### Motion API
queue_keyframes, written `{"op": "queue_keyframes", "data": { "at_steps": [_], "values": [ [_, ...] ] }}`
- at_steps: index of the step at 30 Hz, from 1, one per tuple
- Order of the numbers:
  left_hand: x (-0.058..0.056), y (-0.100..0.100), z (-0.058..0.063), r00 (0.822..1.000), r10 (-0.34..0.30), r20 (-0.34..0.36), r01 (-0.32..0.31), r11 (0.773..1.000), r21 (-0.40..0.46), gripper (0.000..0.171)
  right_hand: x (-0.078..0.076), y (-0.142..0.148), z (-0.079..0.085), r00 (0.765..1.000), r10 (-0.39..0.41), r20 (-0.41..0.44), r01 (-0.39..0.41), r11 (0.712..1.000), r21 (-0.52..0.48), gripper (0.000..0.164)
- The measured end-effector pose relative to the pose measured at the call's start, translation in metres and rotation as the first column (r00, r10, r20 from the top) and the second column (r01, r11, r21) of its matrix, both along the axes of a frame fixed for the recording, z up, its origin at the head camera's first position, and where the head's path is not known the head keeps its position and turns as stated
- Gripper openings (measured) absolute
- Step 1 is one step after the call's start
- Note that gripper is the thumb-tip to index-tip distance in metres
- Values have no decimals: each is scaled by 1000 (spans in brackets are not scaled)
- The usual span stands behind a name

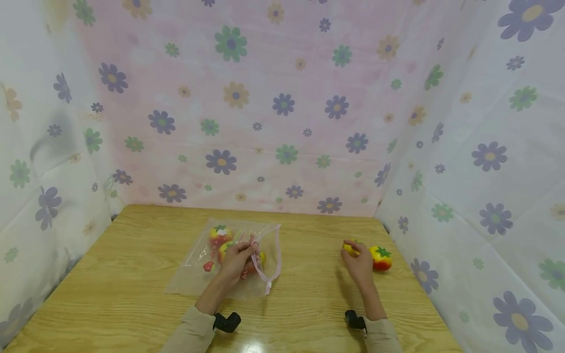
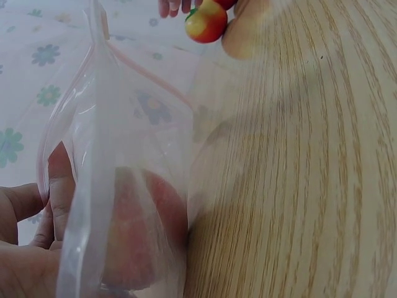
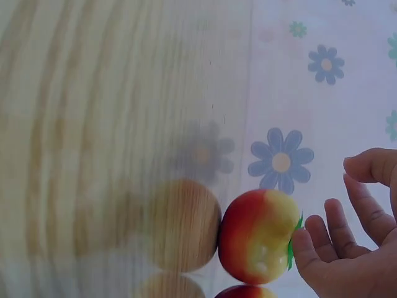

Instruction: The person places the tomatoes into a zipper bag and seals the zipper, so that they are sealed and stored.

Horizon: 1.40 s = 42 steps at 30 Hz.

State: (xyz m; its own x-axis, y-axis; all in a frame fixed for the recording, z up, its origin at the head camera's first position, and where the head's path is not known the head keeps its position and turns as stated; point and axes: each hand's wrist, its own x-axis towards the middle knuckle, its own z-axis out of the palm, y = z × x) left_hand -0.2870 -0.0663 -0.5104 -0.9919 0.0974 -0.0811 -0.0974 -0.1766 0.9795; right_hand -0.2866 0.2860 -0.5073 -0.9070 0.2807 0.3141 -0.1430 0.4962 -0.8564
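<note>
A clear plastic zip bag (image 1: 190, 282) with a pink zip edge lies on the table at centre-left, holding several red-and-yellow fruits (image 1: 219, 239) with green leafy tops. My left hand (image 1: 234, 262) pinches the bag's pink edge between thumb and fingers, and the mouth gapes. In the left wrist view, a blurred reddish fruit (image 2: 133, 230) shows through the plastic. My right hand (image 1: 359, 267) hovers over one of two loose fruits, its fingers loosely bent and holding nothing. That fruit (image 3: 254, 236) is beside the fingertips in the right wrist view; the other fruit (image 1: 381, 260) sits just right of the hand.
The wooden table (image 1: 304, 304) reflects the fruits. A flowered cloth (image 1: 282, 122) hangs behind it and at both sides. Black wrist cameras (image 1: 227, 322) are strapped on both forearms. A pink zip slider (image 1: 268, 286) sits at the bag's near corner.
</note>
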Motion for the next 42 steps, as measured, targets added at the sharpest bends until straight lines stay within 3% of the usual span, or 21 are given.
{"op": "queue_keyframes", "data": {
  "at_steps": [13,22,27,33,42],
  "values": [
    [1,-1,0,1000,-10,7,10,1000,-9,31,3,28,-1,989,-150,5,150,989,-3,33],
    [1,0,0,1000,-5,7,5,1000,-2,31,0,54,1,955,-253,-153,252,967,-24,38],
    [0,0,-1,1000,-11,5,11,1000,10,32,1,67,5,946,-280,-162,284,959,-3,42],
    [0,0,-2,1000,-8,1,8,1000,12,34,5,77,2,946,-309,-94,315,948,53,56],
    [-1,1,-2,1000,-7,8,7,1000,23,35,9,81,2,954,-269,135,266,963,43,76]
  ]
}}
